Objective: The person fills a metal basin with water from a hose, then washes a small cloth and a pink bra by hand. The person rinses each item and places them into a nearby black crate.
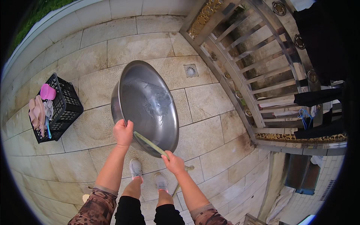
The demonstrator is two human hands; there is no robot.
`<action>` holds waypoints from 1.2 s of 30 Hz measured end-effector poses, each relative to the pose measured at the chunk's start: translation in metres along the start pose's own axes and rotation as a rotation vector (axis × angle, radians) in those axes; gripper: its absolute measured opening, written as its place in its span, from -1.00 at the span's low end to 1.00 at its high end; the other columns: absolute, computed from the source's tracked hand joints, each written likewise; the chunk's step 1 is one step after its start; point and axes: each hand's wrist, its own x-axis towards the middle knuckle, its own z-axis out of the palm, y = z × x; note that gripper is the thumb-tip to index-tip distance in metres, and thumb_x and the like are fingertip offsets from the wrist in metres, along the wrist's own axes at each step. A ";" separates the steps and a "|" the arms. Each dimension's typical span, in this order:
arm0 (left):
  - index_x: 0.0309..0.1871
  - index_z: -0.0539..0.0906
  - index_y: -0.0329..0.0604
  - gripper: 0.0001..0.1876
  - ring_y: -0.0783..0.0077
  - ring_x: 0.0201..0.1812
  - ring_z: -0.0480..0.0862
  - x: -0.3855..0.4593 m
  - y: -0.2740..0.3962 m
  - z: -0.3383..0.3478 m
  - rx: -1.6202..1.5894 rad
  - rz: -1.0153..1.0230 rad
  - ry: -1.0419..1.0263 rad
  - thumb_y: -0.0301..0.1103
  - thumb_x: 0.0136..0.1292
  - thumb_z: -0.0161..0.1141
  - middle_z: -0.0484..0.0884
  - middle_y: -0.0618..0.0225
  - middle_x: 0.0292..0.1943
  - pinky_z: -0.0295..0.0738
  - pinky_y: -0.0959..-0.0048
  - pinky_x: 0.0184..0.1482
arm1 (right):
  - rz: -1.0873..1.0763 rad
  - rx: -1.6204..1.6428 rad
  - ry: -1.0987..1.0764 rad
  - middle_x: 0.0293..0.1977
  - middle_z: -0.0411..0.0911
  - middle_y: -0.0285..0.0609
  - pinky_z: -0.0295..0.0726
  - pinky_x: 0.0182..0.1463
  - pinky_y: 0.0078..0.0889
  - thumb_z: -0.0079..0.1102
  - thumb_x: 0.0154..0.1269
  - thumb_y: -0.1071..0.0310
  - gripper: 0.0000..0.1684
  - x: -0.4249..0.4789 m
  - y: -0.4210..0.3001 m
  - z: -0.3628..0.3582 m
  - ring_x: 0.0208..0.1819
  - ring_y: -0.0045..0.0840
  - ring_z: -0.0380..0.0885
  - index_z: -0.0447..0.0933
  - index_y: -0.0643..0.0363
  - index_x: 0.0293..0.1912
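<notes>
A large stainless steel basin [135,104] is tilted on its side in front of me, with some clear water lying on its inner wall. My left hand [123,133] grips the basin's near left rim. In my right hand [173,163] is a greenish hose [150,143], whose end points into the basin beside my left hand. Behind my right hand the hose runs down towards the tiled floor, partly hidden by my forearm.
A black plastic crate [66,102] stands at the left, bearing a pink cup [48,92], pink slippers [36,112] and cloth. A floor drain [191,70] lies beyond the basin. Metal railings [247,84] with hanging dark clothes and a blue hanger [305,116] line the right.
</notes>
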 end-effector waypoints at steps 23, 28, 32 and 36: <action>-0.73 0.37 -0.17 -0.78 0.10 -0.62 0.48 -0.027 0.103 0.071 0.368 0.281 0.030 -0.31 -0.08 0.08 0.46 0.21 -0.64 0.36 0.24 -0.57 | 0.055 0.148 -0.029 -0.43 0.53 -0.13 0.44 -0.29 -0.23 -0.06 0.09 -0.09 -0.59 -0.008 0.039 -0.070 -0.34 -0.21 0.50 0.43 -0.08 -0.15; -0.71 0.37 -0.16 -0.81 0.11 -0.63 0.48 -0.026 0.106 0.049 0.386 0.360 0.064 -0.34 -0.10 0.09 0.45 0.22 -0.63 0.36 0.25 -0.59 | 0.015 0.131 -0.093 -0.43 0.54 -0.15 0.44 -0.28 -0.24 -0.08 0.09 -0.09 -0.58 -0.014 0.035 -0.060 -0.34 -0.22 0.50 0.43 -0.10 -0.13; -0.70 0.39 -0.15 -0.83 0.14 -0.62 0.49 -0.042 0.119 0.044 0.434 0.401 0.060 -0.35 -0.10 0.09 0.46 0.24 -0.63 0.37 0.26 -0.58 | -0.009 0.106 -0.104 -0.45 0.54 -0.14 0.45 -0.30 -0.22 -0.08 0.09 -0.10 -0.57 -0.021 0.027 -0.052 -0.35 -0.22 0.50 0.43 -0.10 -0.13; -0.70 0.37 -0.15 -0.81 0.11 -0.62 0.47 -0.072 0.126 0.062 0.395 0.455 -0.005 -0.35 -0.08 0.10 0.45 0.22 -0.64 0.35 0.25 -0.57 | -0.023 0.088 -0.071 -0.46 0.54 -0.12 0.45 -0.31 -0.22 -0.08 0.09 -0.10 -0.57 -0.028 0.033 -0.047 -0.37 -0.21 0.50 0.43 -0.10 -0.13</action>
